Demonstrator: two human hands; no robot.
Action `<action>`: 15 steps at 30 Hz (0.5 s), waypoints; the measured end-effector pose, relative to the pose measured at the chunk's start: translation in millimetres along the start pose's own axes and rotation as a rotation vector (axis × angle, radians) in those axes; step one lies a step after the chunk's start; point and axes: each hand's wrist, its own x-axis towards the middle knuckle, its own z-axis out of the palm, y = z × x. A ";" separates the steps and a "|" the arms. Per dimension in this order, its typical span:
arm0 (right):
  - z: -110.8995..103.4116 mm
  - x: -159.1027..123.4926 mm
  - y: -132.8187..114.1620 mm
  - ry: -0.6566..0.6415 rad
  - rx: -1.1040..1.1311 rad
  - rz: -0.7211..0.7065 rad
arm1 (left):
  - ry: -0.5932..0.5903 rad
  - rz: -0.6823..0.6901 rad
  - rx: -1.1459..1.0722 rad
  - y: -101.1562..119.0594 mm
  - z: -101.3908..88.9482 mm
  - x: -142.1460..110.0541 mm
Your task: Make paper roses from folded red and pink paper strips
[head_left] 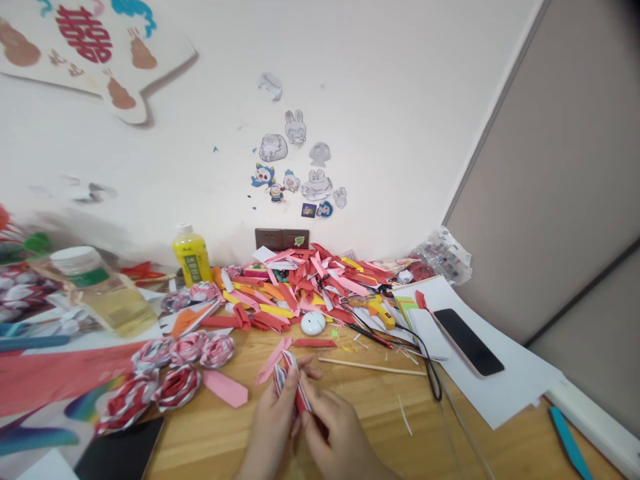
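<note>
Both hands come together over the wooden table at the lower middle, fingers curled around a bundle of folded paper strips [302, 400] in red, white and pink. My left hand [273, 417] grips its left side, thumb on top. My right hand [337, 423] pinches the right side; its fingertips partly cover the paper. Just beyond the hands lie a loose pink folded strip [273, 361] and a red folded strip [315, 343]. Left of them are a pink strip [226, 389] and several twisted paper rosettes [177, 387], red-white and pink-white.
A large heap of folded paper strips [300, 283] lies along the wall. Near it are a white earbud case [313, 323], a yellow glue gun [381, 312] with its cable, and a thin wooden stick [373, 367]. Phones [469, 341], a yellow bottle [193, 259] and a jar [113, 300] stand or lie around.
</note>
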 end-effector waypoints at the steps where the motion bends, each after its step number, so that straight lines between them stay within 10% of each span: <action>1: -0.2 -0.2 0.5 0.016 -0.021 -0.003 | -0.007 -0.002 -0.014 -0.4 -0.2 0.6; 15: -9.4 2.7 4.3 -0.019 -0.149 -0.089 | -0.090 -0.072 -0.187 -2.0 -10.6 11.4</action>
